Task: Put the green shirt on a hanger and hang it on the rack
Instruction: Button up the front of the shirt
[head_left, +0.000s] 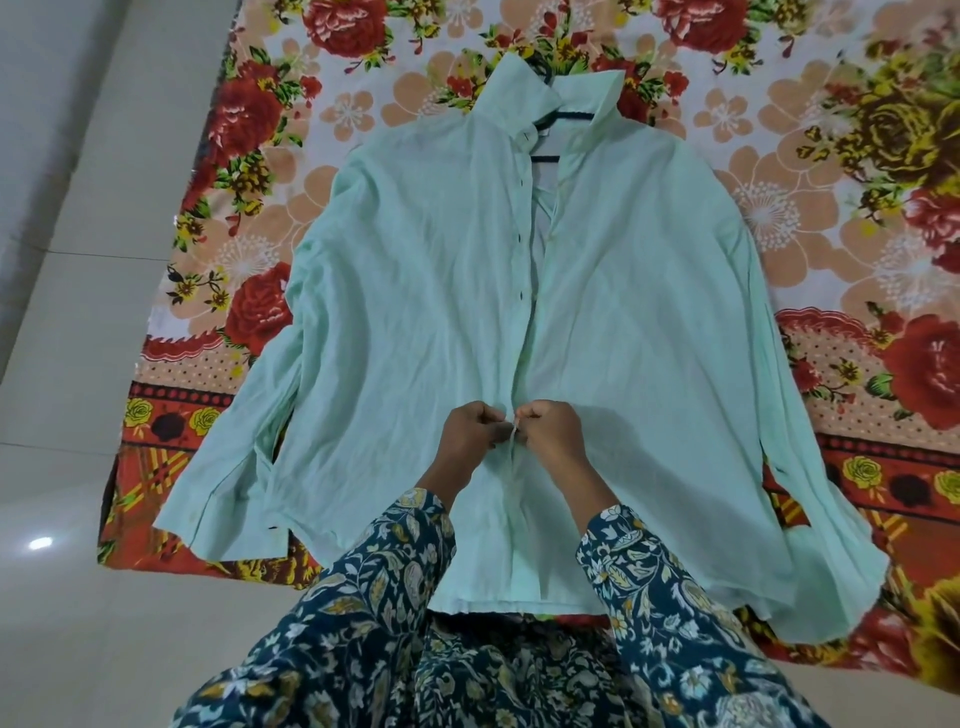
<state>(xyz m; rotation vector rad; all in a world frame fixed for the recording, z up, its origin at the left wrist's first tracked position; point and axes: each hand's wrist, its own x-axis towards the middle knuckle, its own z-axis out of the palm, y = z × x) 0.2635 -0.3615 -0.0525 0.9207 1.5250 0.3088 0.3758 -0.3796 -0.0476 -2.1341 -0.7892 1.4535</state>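
Hanger (571, 115) showed inside the open collar of the green shirt (415, 291), which lay flat on the floral sheet (779, 156). Low down, left hand (470, 434) and right hand (553, 434) each pinched a placket edge. Risk judged: with upper buttons unfastened, the hanger could slip out on lifting.

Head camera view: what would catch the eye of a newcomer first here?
A pale green shirt lies spread, front up, across a red-flowered bedsheet. At its lower middle the left hand and right hand pinch its two front edges. A dark hanger shows inside the open collar.
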